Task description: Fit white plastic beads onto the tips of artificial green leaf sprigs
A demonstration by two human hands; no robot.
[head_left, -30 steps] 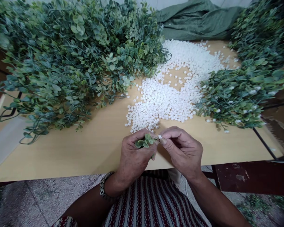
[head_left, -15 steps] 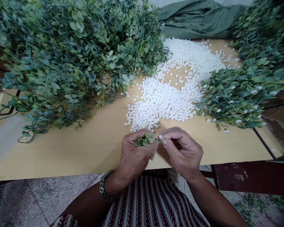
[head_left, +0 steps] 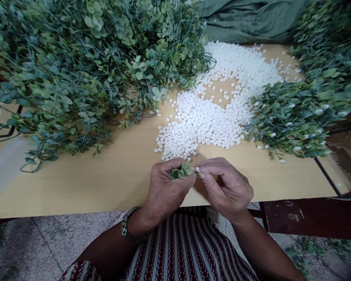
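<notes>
My left hand (head_left: 169, 189) is closed around a green artificial leaf sprig (head_left: 181, 171), whose leaves stick out between thumb and fingers. Close beside it, my right hand (head_left: 229, 185) pinches a small white bead (head_left: 197, 169) between thumb and forefinger. The bead is at the tip of the sprig's stem; whether it is seated on the stem I cannot tell. Just beyond both hands spreads a pile of small white beads (head_left: 210, 121) on the tabletop.
A large heap of artificial greenery (head_left: 90, 70) covers the table's left and back. Sprigs with white tips (head_left: 298, 117) lie at the right. Behind the beads is a dark green cloth sack (head_left: 251, 23). The table's front edge (head_left: 76, 214) is near my body; a dark red bench (head_left: 310, 220) stands below right.
The view has shifted slightly. Both hands stay together over the table's front, still holding the sprig and the bead, with only a small movement of the fingers.
</notes>
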